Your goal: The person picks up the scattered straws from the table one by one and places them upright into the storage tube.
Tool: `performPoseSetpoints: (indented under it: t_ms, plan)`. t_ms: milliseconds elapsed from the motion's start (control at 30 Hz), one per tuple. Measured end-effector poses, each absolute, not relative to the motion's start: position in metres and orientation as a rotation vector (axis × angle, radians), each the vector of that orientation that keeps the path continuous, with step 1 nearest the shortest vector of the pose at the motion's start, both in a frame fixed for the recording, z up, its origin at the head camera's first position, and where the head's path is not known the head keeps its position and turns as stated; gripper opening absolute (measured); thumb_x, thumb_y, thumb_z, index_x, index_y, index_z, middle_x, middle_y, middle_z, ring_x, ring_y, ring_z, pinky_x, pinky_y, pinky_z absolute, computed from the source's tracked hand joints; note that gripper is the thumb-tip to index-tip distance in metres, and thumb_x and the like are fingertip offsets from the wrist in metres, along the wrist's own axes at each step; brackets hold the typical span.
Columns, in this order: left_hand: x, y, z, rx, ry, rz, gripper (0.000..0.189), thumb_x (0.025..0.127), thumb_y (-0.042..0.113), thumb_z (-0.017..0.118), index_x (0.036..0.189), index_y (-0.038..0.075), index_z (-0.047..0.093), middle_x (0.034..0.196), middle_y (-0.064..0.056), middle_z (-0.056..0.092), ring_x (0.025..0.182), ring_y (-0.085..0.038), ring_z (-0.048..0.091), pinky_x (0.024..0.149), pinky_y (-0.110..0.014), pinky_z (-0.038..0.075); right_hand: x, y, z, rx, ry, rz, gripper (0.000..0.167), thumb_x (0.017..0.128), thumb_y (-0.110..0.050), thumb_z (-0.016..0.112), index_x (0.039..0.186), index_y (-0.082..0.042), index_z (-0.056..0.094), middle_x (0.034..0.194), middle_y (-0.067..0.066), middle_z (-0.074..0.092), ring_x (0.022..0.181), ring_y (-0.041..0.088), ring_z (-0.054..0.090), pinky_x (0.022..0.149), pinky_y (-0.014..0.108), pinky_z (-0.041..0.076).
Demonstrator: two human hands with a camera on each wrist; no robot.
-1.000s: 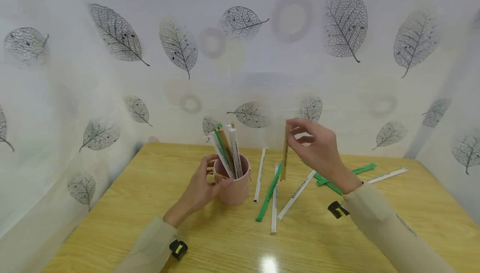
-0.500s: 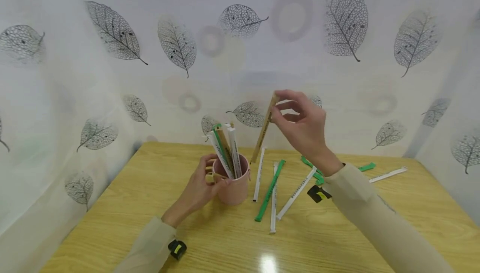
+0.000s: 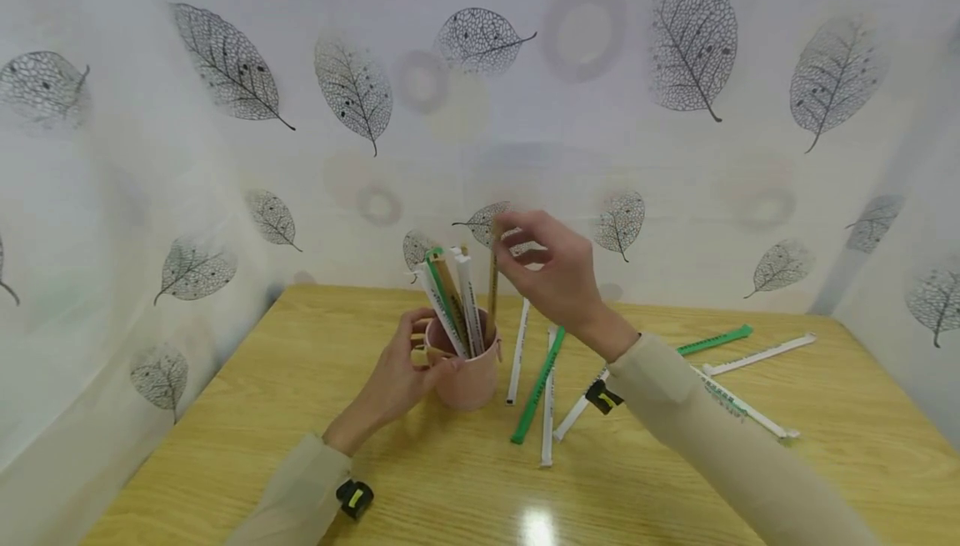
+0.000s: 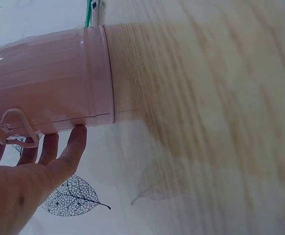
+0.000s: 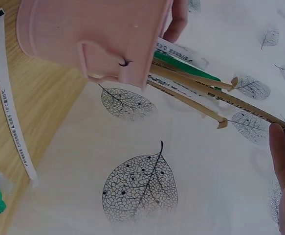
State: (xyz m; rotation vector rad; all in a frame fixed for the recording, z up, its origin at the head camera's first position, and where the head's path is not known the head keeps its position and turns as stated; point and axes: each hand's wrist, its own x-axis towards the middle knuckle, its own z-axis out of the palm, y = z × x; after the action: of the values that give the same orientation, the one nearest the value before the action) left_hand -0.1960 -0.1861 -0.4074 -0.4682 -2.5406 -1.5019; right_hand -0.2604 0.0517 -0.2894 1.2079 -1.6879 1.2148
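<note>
A pink metal bucket (image 3: 467,388) with small side handles stands on the table. My left hand (image 3: 397,375) grips it from the left, thumb at the front and fingers farther round the side. Several paper-wrapped straws (image 3: 450,304), white, green and brown, lean inside it. My right hand (image 3: 555,267) pinches a brown wrapped straw (image 3: 492,292) by its upper end, nearly upright over the bucket. In the right wrist view the held straw's lower part passes in at the rim, alongside the other straws; its lower end is hidden.
Right of the bucket lie a white straw (image 3: 518,354), a green straw (image 3: 538,388) crossing another white one, and a white straw partly under the right forearm. Farther right are a green straw (image 3: 716,340) and more white straws (image 3: 761,354). A leaf-print curtain (image 3: 480,129) hangs behind the table.
My right hand has carried the brown straw leftward, rising and then lowering, from above the loose straws to the bucket's mouth. My left hand has kept its grip on the bucket.
</note>
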Motion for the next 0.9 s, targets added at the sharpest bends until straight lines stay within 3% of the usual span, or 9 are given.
performPoseSetpoints:
  t_ms: [900]
  plan:
    - [-0.195,-0.186,-0.408,-0.472,-2.520,-1.490,0.071,0.093,0.023,0.075,0.149,0.011,0.033,0.140,-0.021,0.053,0.127,-0.038,0.054,0.084,-0.039,0.061,-0.262,0.043,-0.352,1.301,-1.854,1.205,0.033,0.084,0.016,0.071,0.115,0.005,0.068,0.107,0.019,0.073,0.082,0.029,0.077,0.065,0.021,0.061]
